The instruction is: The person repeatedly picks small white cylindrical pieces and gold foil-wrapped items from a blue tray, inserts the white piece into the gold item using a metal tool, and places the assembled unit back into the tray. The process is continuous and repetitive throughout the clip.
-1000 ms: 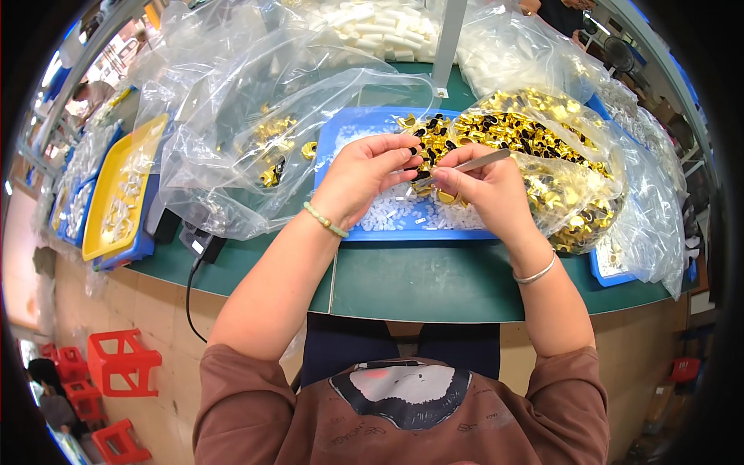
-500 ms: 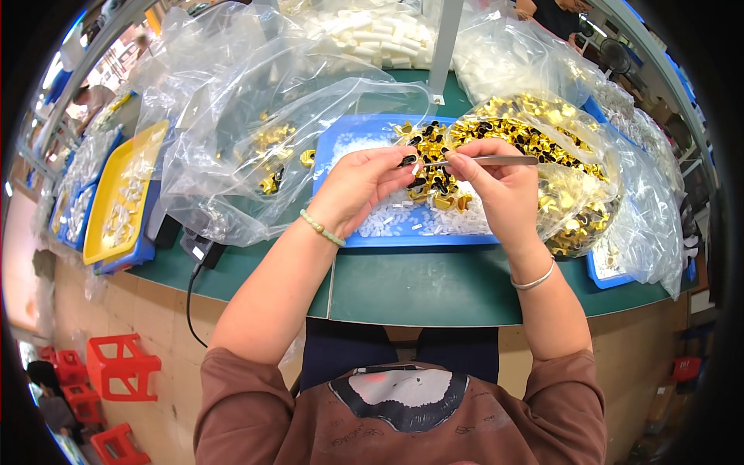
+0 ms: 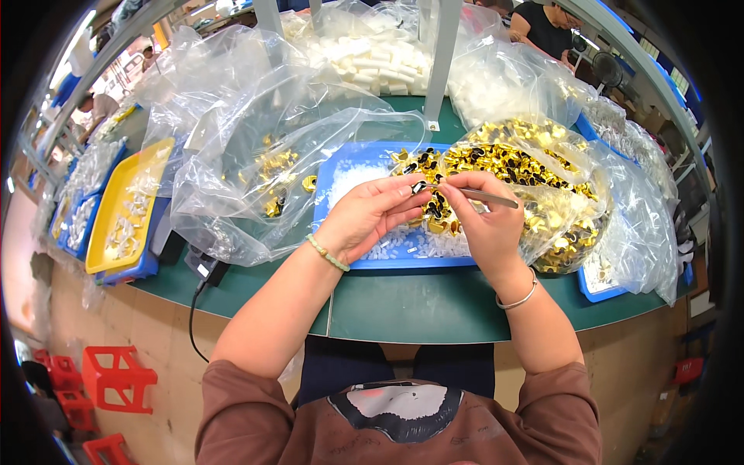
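Note:
Between thumb and fingers of my left hand point(image 3: 370, 213) is a small black and gold part point(image 3: 419, 187). My right hand point(image 3: 490, 221) grips metal tweezers point(image 3: 492, 198), whose tip meets that part. Both hands hover over a blue tray point(image 3: 364, 263). Small white pieces point(image 3: 353, 180) lie on the tray's left and front. Gold and black parts point(image 3: 438, 213) are heaped on it, spilling from a clear plastic bag point(image 3: 554, 198) full of the same parts on the right.
To the left sit a large clear bag point(image 3: 225, 170) with some gold parts and a yellow tray point(image 3: 128, 225) of small pieces. White cylinders point(image 3: 380, 62) are piled at the back beside a metal post point(image 3: 443, 70). A black cable point(image 3: 194, 310) hangs off the green table point(image 3: 411, 306).
The tweezers' tip has come up to the part in my left hand, and my two hands are closer together. The whole view has shifted slightly, with the table appearing lower.

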`<act>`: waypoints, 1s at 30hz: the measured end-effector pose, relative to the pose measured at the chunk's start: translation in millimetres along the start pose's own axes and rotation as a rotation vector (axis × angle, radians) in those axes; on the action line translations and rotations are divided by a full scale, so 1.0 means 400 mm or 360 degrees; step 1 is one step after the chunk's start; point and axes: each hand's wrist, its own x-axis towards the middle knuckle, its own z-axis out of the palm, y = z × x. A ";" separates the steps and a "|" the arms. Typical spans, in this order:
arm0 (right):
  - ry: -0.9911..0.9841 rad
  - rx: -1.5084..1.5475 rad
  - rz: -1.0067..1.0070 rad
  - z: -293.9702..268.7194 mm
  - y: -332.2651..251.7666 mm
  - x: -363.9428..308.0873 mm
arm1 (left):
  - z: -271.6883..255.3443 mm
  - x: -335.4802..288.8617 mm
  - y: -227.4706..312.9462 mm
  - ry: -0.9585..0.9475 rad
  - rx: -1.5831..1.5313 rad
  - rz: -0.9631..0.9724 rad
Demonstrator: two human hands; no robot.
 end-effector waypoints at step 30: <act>-0.0060 -0.0314 -0.0442 0.002 -0.013 0.005 | 0.010 0.000 -0.002 0.0098 0.0303 0.0037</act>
